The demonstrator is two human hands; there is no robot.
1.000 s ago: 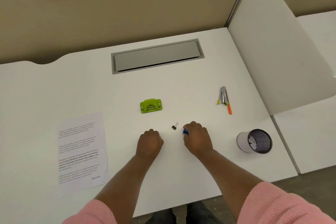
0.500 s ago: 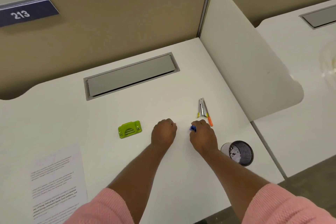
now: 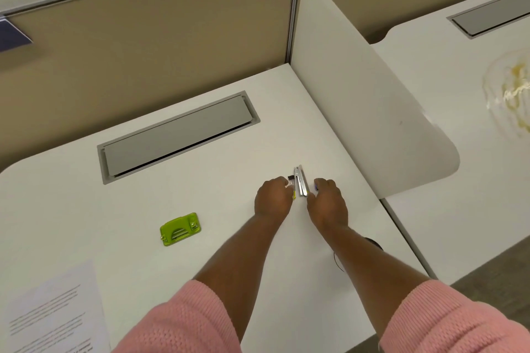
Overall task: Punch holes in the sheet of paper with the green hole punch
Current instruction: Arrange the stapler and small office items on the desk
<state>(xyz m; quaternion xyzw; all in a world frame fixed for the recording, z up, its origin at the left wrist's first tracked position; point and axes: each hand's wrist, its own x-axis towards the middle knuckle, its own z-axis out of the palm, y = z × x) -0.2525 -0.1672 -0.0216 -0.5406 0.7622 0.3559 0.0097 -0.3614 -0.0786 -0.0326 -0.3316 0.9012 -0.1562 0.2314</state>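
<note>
The green hole punch [image 3: 180, 229] lies flat on the white desk [image 3: 229, 152], to the left of both hands and apart from them. The printed sheet of paper [image 3: 54, 312] lies at the desk's near left corner, partly cut off by the frame. My left hand [image 3: 272, 198] is closed, with a small black binder clip [image 3: 290, 180] showing at its fingertips. My right hand [image 3: 327, 200] is closed around a small blue object [image 3: 316, 187]. Both hands rest on either side of a bundle of pens [image 3: 300, 183].
A grey cable hatch [image 3: 177, 135] is set into the desk behind the punch. A white divider panel [image 3: 358, 112] stands along the right edge. A dark mesh cup [image 3: 339, 262] is mostly hidden under my right forearm. A neighbouring desk [image 3: 459, 94] lies beyond the divider.
Both hands have moved forward and right, away from the hole punch, up to the pens. The black binder clip left the desk and now shows at my left fingertips. The view swung right.
</note>
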